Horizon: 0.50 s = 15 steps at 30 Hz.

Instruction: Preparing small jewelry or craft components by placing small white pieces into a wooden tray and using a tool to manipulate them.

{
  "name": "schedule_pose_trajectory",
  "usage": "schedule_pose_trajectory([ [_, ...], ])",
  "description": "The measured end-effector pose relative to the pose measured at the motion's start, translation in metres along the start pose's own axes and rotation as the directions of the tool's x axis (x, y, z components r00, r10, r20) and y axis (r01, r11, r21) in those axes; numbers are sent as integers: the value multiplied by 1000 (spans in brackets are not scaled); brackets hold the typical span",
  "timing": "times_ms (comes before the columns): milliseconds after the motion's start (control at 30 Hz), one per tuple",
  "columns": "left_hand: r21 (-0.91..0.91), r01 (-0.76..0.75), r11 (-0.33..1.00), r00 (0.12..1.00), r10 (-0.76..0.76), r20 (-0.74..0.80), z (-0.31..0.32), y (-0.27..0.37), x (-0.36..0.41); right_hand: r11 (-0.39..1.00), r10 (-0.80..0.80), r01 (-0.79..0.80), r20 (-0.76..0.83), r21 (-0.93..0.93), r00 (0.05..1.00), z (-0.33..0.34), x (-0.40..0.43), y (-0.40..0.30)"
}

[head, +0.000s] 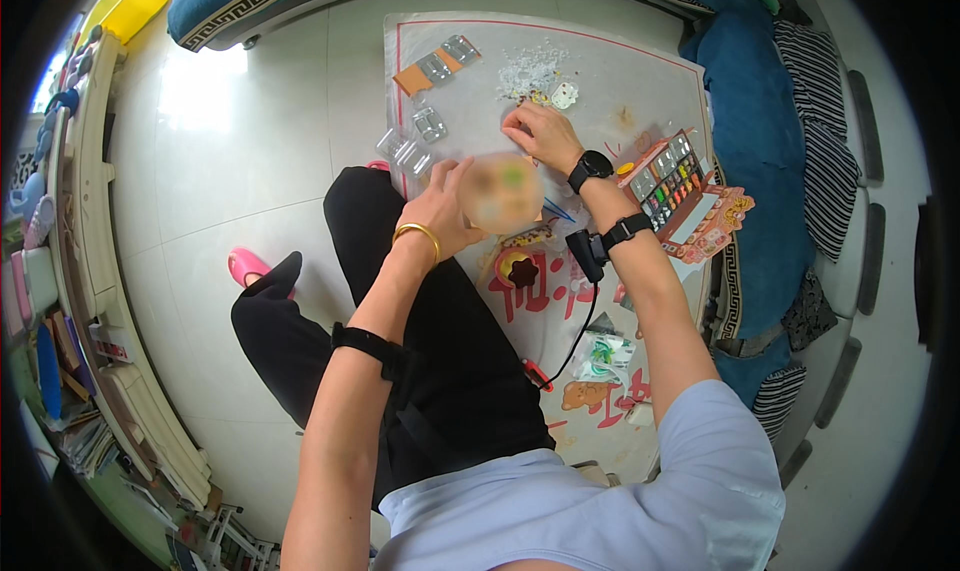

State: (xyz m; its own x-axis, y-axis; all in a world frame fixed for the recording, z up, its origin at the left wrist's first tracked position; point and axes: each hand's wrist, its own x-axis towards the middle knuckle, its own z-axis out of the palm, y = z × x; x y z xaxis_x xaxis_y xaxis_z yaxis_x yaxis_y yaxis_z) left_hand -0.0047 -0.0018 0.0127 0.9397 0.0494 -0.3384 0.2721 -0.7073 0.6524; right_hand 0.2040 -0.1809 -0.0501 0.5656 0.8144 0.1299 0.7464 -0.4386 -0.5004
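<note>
My left hand (442, 214) holds the left side of a round, tan, disc-like object (501, 194), whose surface is blurred. My right hand (547, 135) is just beyond it, fingers bent and thumb near the index finger. Whether something small is between those fingertips is hidden. Past the fingers lie a heap of small whitish pieces (532, 68) and a flat white piece with dark spots (565, 95). Below the right wrist, a thin blue tool (559, 211) rests on the table. Nearer me is a red and yellow round container (516, 267) with a dark flower-shaped part.
The table (465, 30) also bears an orange card with clear blisters (435, 68), clear plastic trays (405, 151), an opened box of small coloured pieces (675, 184), a soft packet (604, 357) and a red-handled tool (538, 376). A blue-covered sofa (765, 166) borders the right.
</note>
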Motion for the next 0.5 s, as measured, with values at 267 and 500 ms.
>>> schedule_pose_trajectory([
  [267,-10,-12,1000,1000,12,-6,3,2,1,1000,-7,7,-24,3,1000,-7,-2,-3],
  [500,-14,7,1000,1000,-6,16,-2,4,0,972,-194,204,-85,121,977,-50,-39,-91],
])
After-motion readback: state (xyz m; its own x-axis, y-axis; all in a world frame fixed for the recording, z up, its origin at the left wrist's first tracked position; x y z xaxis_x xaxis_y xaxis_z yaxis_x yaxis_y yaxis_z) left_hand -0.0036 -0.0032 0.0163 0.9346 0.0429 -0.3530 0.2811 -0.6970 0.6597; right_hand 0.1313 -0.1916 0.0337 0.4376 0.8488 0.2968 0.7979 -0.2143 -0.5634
